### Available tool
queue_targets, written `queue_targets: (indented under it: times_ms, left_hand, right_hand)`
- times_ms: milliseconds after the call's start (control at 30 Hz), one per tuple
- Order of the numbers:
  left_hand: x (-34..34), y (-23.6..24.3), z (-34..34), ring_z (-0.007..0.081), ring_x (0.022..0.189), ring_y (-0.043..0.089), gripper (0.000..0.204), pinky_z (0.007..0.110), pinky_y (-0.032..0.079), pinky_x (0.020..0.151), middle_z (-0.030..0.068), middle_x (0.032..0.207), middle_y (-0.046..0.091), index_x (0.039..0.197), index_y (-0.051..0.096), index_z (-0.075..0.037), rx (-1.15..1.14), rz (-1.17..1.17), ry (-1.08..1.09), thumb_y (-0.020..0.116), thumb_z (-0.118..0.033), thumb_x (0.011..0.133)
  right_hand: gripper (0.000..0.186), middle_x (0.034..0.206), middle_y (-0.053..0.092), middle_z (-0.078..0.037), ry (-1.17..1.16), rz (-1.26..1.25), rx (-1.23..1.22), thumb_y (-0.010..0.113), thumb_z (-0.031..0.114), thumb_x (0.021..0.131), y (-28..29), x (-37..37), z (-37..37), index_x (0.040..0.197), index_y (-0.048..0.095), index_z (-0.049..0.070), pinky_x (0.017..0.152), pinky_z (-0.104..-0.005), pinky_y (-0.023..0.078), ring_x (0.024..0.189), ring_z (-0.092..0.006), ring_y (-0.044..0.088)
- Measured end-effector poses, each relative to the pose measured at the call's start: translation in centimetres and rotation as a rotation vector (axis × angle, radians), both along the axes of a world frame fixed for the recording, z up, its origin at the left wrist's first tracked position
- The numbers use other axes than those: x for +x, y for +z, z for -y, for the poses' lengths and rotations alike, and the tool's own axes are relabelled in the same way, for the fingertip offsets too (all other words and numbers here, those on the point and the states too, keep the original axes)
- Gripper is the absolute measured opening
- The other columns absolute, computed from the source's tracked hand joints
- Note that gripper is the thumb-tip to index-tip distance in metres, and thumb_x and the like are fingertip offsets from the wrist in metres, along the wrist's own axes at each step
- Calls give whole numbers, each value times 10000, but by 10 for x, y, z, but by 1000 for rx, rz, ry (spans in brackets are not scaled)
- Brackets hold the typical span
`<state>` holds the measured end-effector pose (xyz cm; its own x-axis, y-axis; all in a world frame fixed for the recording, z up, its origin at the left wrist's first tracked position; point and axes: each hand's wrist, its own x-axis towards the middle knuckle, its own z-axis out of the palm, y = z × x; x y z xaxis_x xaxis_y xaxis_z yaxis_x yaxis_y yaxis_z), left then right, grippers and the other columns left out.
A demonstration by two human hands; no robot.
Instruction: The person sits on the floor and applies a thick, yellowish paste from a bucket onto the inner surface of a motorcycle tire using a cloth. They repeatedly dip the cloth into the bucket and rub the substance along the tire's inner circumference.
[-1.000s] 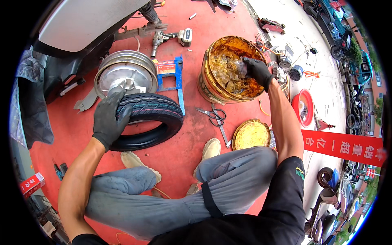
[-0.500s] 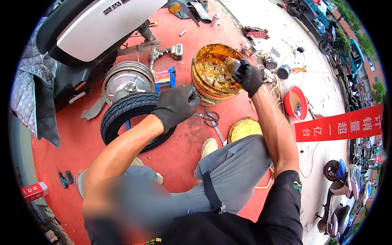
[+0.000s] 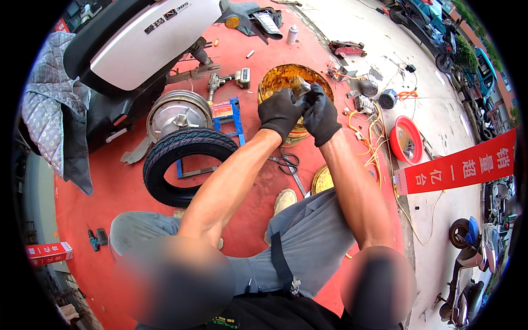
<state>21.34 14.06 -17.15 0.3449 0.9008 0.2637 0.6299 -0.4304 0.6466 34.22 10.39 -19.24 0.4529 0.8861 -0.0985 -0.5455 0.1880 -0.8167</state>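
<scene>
Black-gloved, my left hand (image 3: 280, 113) and right hand (image 3: 320, 116) meet over the amber-smeared bucket (image 3: 272, 80); the right pinches a glossy scrap (image 3: 298, 85), the left's grip I can't tell. White characters mark the red banner (image 3: 462, 165).

The left hand (image 3: 280, 113) and right hand (image 3: 320, 114) block the near part of the bucket (image 3: 276, 78); its far side has room to reach in. Left of the bucket, a thin gap ends at the blue stand (image 3: 238, 120). Scissors (image 3: 281, 161) lie in front of the bucket, cords (image 3: 373, 144) right.
</scene>
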Motion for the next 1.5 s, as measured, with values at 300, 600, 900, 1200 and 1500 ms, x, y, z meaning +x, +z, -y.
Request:
queue_targets:
  times_ms: [300,600,900,1200,1500]
  left_hand:
    - [-8,4,0,384,808,704,280,507,542,686,185,891,710,899,690,-94,204,-48,-63,624,-364,928]
    - [-22,16,-4,363,803,702,371,482,539,669,166,895,701,912,679,-92,317,81,-101,729,-458,874]
    - [-25,25,-26,365,840,718,370,492,554,695,162,949,714,979,660,-79,235,-96,-8,707,-432,878]
    - [-17,17,-20,337,795,717,205,467,570,653,146,884,701,959,653,-84,498,-179,-132,637,-284,915]
    - [-24,27,-21,313,744,711,122,446,561,621,126,841,691,944,651,-93,630,-202,-185,626,-201,892]
  right_hand:
    - [385,1141,712,-121,-86,-279,-46,570,346,1074,12,-8,-12,1270,618,18,937,-388,552,1081,-262,676]
    - [325,1203,678,-127,-18,-253,156,540,291,1085,14,-4,-17,1306,599,60,916,-383,553,1092,-258,652]
    - [204,1068,697,-116,84,-359,179,523,183,1080,17,-23,-23,1118,633,15,857,-362,574,976,-250,684]
    - [161,1060,666,-113,-53,-357,120,537,161,1063,11,-9,-21,1110,608,24,830,-356,563,953,-241,660]
    - [269,997,647,-59,3,-212,127,523,294,1080,24,-14,-15,1133,619,48,777,-331,518,894,-183,634]
